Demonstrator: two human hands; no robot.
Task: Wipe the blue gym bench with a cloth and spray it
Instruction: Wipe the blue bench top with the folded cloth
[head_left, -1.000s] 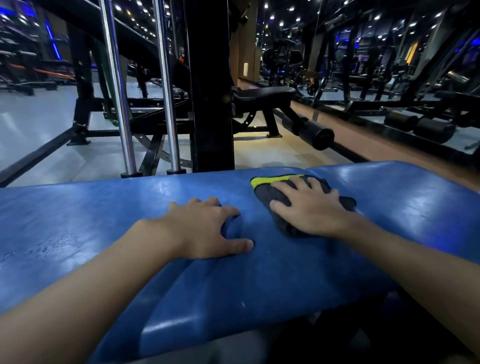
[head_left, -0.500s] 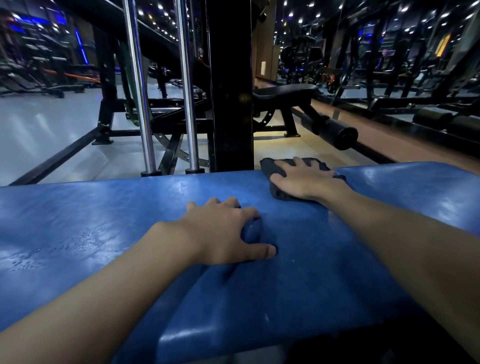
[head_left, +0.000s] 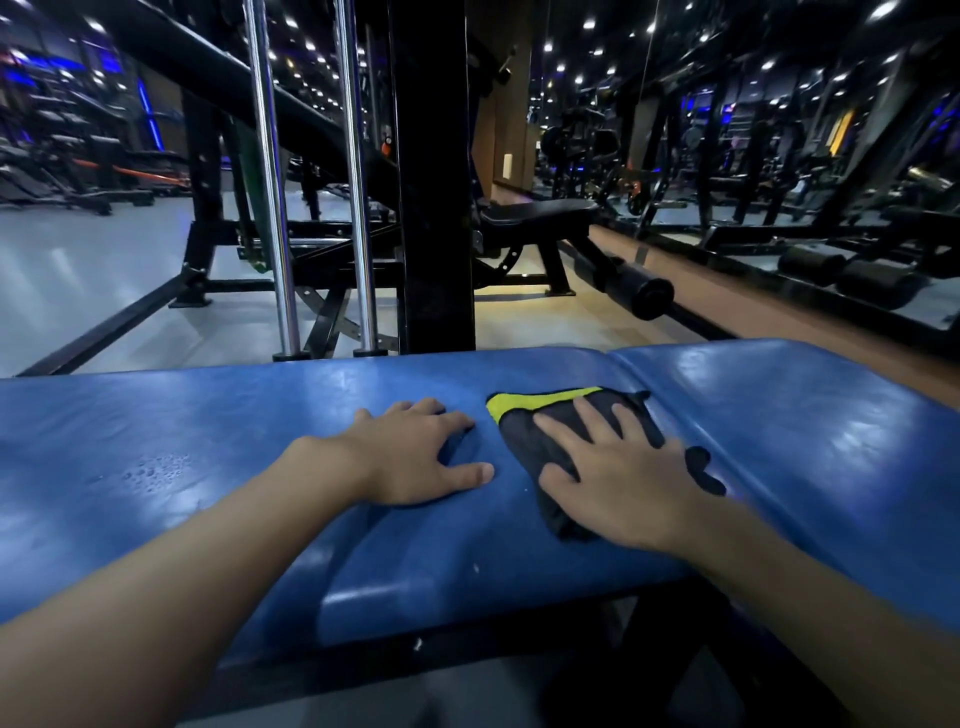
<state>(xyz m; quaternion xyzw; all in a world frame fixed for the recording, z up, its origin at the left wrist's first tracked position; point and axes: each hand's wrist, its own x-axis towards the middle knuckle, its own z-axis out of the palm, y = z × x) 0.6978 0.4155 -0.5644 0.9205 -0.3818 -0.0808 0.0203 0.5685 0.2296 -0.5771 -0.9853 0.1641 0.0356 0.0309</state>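
The blue gym bench (head_left: 810, 431) runs across the lower half of the view, with a seam between two pads right of centre. A dark cloth (head_left: 524, 441) with a yellow-green edge lies on it near the seam. My right hand (head_left: 618, 478) presses flat on the cloth with fingers spread. My left hand (head_left: 415, 452) rests on the bench just left of the cloth, fingers bent over a dent in the padding and thumb stretched out. Water droplets (head_left: 156, 470) sit on the left pad. No spray bottle is in view.
A thick black post (head_left: 431, 182) and two chrome rods (head_left: 270, 197) stand right behind the bench. A black bench (head_left: 540, 218) and a foam roller (head_left: 644, 296) lie beyond. More gym machines line the mirror wall on the right.
My right hand has pulled the cloth back from the far edge of the bench toward me. The yellow-green edge shows again. My left hand stayed in place.
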